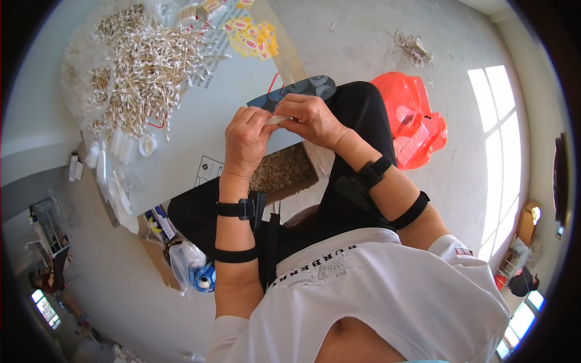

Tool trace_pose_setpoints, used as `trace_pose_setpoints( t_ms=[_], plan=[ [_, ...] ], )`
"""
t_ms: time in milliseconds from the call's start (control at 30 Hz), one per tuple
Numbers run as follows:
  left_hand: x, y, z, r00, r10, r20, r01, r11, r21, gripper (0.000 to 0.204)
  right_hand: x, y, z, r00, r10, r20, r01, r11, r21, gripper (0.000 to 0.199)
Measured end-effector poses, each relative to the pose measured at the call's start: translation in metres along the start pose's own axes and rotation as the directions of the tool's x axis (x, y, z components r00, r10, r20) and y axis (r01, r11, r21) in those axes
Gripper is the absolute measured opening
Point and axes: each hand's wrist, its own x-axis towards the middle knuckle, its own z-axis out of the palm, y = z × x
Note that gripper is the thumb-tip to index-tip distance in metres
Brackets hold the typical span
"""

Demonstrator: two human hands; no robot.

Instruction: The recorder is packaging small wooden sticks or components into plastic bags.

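Floor; two hands (278, 130) pinch one packet (277, 120).

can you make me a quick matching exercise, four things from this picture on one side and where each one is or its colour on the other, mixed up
Things:
1. cotton swabs
2. plastic bag
3. small white piece
4. wrist straps

Place or colour:
A. black
B. pinched between the left hand and right hand
C. heaped on the grey board, upper left
D. orange-red, on the floor at the right

Pairs: 1-C, 2-D, 3-B, 4-A
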Motion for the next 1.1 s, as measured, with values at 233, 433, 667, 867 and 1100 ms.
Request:
trace_pose_setpoints(
  t_ms=[233,433,667,867,1100],
  plan=[
    [-0.003,0.0,-0.004,0.971,-0.239,-0.014,0.221,0.917,-0.331,0.021,-0.003,-0.004,-0.004,0.99,0.136,-0.031,-0.129,0.977,0.168,0.016],
    [0.007,0.005,-0.004,0.998,-0.001,-0.057,-0.002,0.999,-0.051,0.017,-0.003,-0.002,0.001,0.993,0.027,-0.111,-0.014,0.994,0.109,0.009],
    [0.006,0.0,-0.004,0.99,0.119,-0.076,-0.104,0.98,0.169,0.015,0.003,-0.012,0.001,0.996,-0.06,-0.065,0.05,0.988,-0.147,0.013],
    [-0.029,-0.025,-0.018,0.788,-0.609,0.084,0.611,0.761,-0.219,0.018,-0.003,-0.014,-0.007,0.98,0.0,-0.197,-0.013,0.998,-0.064,0.017],
    [-0.026,-0.003,0.004,0.582,-0.705,0.406,0.402,-0.184,-0.897,0.034,-0.025,-0.045,0.003,0.997,-0.062,-0.05,0.06,0.997,-0.044,0.022]
  ],
)
